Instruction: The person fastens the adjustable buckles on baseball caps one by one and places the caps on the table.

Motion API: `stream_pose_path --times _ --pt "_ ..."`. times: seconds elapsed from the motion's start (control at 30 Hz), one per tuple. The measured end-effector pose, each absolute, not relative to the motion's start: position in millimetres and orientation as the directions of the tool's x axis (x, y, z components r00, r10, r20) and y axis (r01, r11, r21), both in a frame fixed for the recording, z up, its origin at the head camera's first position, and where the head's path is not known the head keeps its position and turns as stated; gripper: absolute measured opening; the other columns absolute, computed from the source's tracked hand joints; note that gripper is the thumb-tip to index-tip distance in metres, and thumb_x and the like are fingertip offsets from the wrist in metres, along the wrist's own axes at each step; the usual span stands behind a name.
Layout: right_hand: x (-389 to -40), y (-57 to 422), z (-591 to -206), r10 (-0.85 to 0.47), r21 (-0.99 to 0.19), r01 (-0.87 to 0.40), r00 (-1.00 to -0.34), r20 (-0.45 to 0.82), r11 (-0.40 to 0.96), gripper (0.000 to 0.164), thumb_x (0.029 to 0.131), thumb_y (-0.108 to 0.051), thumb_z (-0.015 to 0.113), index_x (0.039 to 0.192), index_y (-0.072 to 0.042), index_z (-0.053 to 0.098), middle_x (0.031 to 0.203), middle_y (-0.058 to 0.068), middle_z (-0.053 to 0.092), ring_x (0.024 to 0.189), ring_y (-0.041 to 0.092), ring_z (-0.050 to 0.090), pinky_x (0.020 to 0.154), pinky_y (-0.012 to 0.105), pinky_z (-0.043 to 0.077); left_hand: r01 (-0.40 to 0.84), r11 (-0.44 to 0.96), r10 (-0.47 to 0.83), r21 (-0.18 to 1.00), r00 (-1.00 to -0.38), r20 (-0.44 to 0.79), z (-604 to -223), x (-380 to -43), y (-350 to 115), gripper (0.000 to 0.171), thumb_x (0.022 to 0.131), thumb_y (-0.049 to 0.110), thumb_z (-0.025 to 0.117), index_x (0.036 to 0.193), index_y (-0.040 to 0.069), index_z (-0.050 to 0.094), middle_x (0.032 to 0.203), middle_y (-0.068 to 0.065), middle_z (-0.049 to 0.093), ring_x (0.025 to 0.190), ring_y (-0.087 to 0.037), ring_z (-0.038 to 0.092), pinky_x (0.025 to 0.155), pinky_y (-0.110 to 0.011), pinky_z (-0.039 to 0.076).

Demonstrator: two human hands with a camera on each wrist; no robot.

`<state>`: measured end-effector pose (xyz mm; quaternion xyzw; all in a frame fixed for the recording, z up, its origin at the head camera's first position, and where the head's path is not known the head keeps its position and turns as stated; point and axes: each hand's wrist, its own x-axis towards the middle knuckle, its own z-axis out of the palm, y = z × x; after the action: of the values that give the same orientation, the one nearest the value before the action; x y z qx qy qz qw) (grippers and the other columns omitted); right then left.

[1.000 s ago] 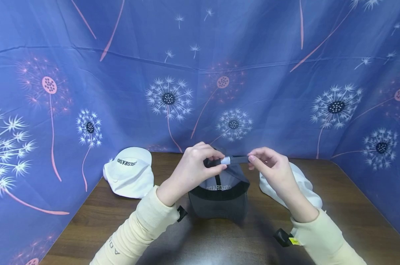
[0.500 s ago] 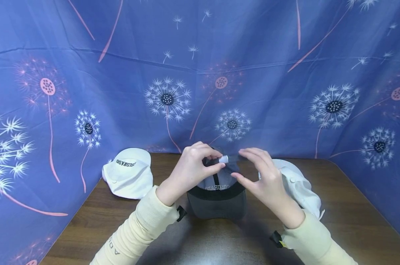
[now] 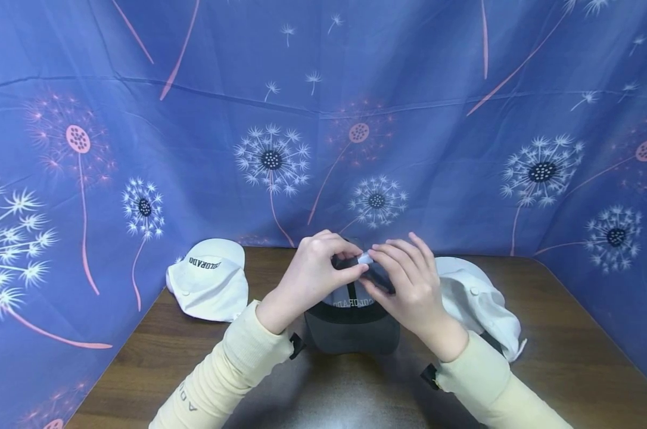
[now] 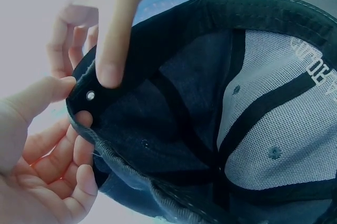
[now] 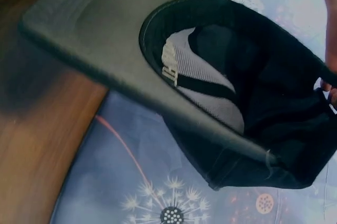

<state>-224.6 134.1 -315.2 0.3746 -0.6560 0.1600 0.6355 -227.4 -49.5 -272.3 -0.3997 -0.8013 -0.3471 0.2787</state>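
Baseball cap [image 3: 352,337] has left hand [image 3: 314,262] pinching its rear strap [image 3: 347,262] beside silvery buckle [image 3: 364,258]; right hand [image 3: 411,286] adjoining, its grip's closure unclear.

A blue cloth [image 3: 436,53] filled the upper frame and ran down both sides, printed with white dandelions [image 3: 271,159] and pink stems [image 3: 173,72]. A faint crease [image 3: 355,112] crossed it horizontally. Below, a brown wood-grained surface [image 3: 575,363] spread across the lower frame, a pale glare [image 3: 334,408] at bottom centre.
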Motion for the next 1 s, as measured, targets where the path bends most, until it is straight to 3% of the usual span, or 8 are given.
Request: stream_pose_path --times 0.4,0.67,0.87,1.0 --pt "-231.2 135.4 -311.6 -0.330 0.360 -0.751 0.199 0.923 0.553 0.021 0.087 -0.015 0.065 0.086 0.006 0.067 0.086 0.018 0.067 0.079 0.034 0.063 0.080 0.046 0.050 0.826 0.420 0.446 0.377 -0.549 0.707 -273.0 -223.7 -46.6 0.014 0.074 0.016 0.080 0.085 0.008 0.075 0.073 0.003 0.065 0.070 -0.008 0.055 0.063 -0.023 0.050" --pt "-229.2 136.6 -309.0 -0.345 0.382 -0.780 0.227 0.911 0.496 0.022 0.088 -0.014 0.064 0.083 0.008 0.066 0.083 0.019 0.066 0.078 0.034 0.063 0.084 0.039 0.051 0.821 0.412 0.451 0.395 -0.560 0.695 -274.2 -221.5 -44.9 0.014 0.074 0.018 0.080 0.083 0.009 0.075 0.072 0.004 0.065 0.069 -0.007 0.055 0.063 -0.019 0.048" --pt "-226.0 134.3 -304.4 -0.341 0.380 -0.791 0.231 0.911 0.480 0.024 0.089 -0.013 0.064 0.079 0.008 0.063 0.079 0.018 0.064 0.068 0.031 0.060 0.069 0.038 0.052 0.817 0.410 0.452 0.405 -0.567 0.688 -275.8 -219.8 -43.6 0.012 0.074 0.016 0.079 0.083 0.009 0.074 0.071 0.004 0.064 0.068 -0.007 0.054 0.063 -0.021 0.048" --pt "-225.0 133.4 -302.9 -0.343 0.381 -0.794 0.232 0.910 0.473 0.024 0.089 -0.013 0.064 0.078 0.008 0.062 0.077 0.018 0.062 0.066 0.031 0.059 0.066 0.037 0.052 0.819 0.408 0.452 0.404 -0.566 0.690 -276.1 -219.0 -42.8 0.011 0.074 0.015 0.077 0.082 0.010 0.074 0.070 0.004 0.063 0.068 -0.006 0.053 0.062 -0.019 0.047"
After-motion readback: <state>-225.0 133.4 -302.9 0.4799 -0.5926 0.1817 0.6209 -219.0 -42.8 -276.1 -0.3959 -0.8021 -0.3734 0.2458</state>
